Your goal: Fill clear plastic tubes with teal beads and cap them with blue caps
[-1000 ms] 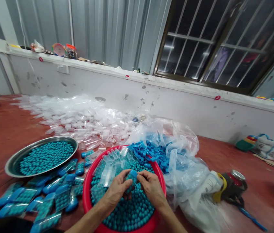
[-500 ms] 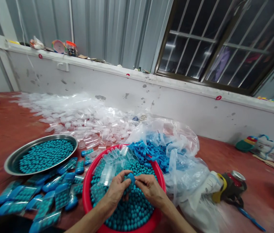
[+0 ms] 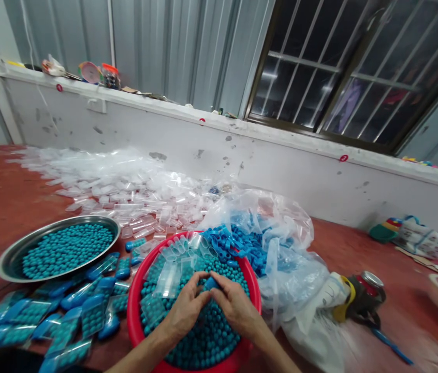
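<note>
Over a red basin (image 3: 136,311) of teal beads (image 3: 203,342), my two hands meet on one small blue plastic cap (image 3: 211,283). My left hand (image 3: 188,301) is closed, its thumb and fingers pinching the cap from the left. From the other side my right hand (image 3: 236,303) is closed on the cap too, fingertips and thumb against it. Whether a clear sleeve is attached below the cap is hidden by the fingers. Clear plastic sleeves (image 3: 169,280) lie on the beads at the basin's far left. Blue caps (image 3: 238,241) spill from a clear bag against the basin's far rim.
A metal tray (image 3: 5,264) of teal beads stands at left, with filled blue-capped packs (image 3: 63,331) in front. Clear sleeves (image 3: 126,181) are heaped along the wall. To the right are a plastic bag (image 3: 300,280), a jar with a metal lid (image 3: 372,282) and a pink basin (image 3: 436,295).
My right hand has shifted up and inward, its fingers now over the blue cap and touching my left fingertips. The whole view has moved slightly.
</note>
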Demonstrator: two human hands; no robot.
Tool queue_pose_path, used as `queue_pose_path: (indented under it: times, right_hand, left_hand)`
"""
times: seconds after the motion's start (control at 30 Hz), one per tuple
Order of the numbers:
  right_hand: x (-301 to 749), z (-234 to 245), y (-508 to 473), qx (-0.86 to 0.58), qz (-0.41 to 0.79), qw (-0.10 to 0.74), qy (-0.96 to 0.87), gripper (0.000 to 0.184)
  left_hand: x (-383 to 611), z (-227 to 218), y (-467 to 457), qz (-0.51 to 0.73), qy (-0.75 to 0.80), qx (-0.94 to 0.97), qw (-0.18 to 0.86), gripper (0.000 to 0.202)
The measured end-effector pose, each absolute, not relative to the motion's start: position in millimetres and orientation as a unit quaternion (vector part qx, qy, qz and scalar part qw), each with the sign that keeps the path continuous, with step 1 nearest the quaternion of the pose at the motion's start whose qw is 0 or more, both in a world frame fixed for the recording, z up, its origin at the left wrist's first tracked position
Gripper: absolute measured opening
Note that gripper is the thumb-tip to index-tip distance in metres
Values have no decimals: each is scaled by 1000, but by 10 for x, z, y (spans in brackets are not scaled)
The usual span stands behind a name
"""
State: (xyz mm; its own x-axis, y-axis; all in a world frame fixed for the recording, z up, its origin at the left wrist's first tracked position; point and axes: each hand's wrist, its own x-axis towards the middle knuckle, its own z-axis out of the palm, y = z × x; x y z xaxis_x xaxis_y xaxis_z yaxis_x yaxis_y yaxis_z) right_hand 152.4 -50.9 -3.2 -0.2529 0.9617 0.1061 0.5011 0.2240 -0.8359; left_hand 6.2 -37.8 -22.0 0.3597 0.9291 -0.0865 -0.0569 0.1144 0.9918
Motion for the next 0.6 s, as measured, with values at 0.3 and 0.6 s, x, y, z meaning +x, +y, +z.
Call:
queue_pose_path:
  times: [0.3,0.6]
  right_hand:
    - [1193,-77,-642,-601,155,193,-760,80]
    - [1066,-157,-685,-602,81,206,-767,78]
  left_hand:
    - [90,-158,-359,436,373,534,621,36]
    - [98,-200,-340,440,407,555,576,20]
